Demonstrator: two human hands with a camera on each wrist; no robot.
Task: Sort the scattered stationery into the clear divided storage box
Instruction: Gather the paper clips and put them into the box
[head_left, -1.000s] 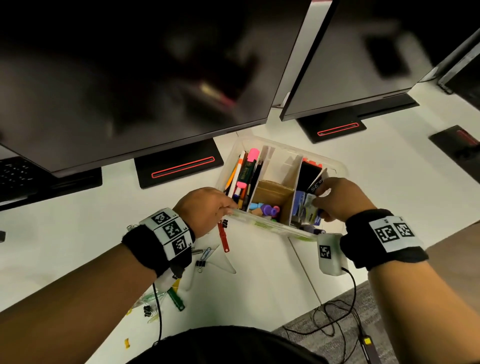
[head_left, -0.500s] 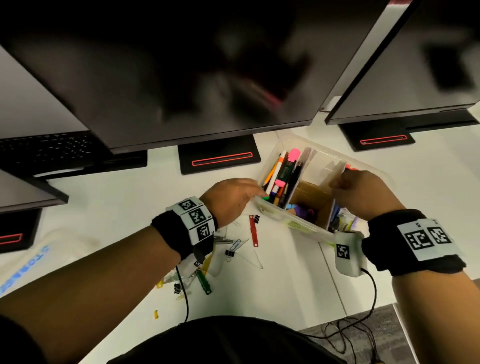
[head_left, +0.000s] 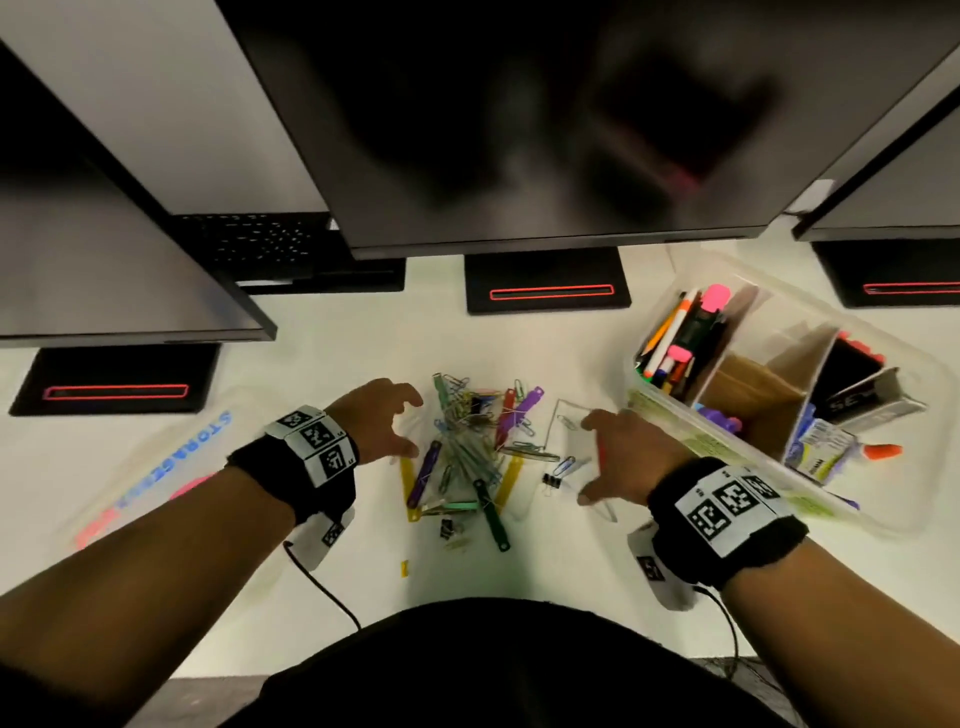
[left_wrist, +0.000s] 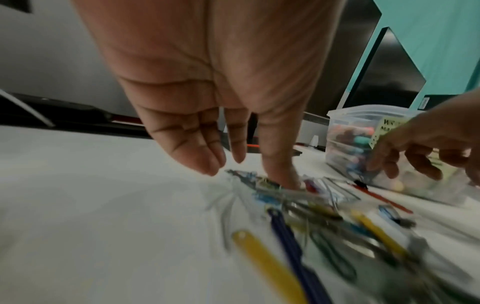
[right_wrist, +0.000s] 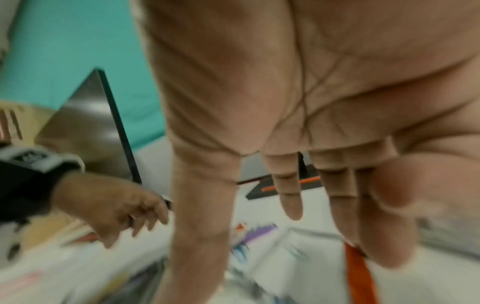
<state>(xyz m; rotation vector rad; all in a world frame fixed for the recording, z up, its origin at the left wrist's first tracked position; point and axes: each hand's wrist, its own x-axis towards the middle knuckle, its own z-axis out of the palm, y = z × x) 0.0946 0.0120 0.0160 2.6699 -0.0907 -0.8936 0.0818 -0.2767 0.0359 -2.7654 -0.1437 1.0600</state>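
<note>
A heap of paper clips, binder clips and coloured plastic strips lies on the white desk in front of me. My left hand is at the heap's left edge, fingers spread, and in the left wrist view its forefinger touches the clips. My right hand hovers open at the heap's right side over a clear set square. In the right wrist view a red strip lies under its straight fingers. The clear divided box stands to the right, holding pens and highlighters.
A clear lid with blue lettering lies on the desk at the left. Black monitor stands sit behind the heap, and dark screens overhang the desk's back. A lone binder clip lies by my right thumb.
Both hands have left the box and come down on either side of the heap. The view has swung left, so the box now sits at the right.
</note>
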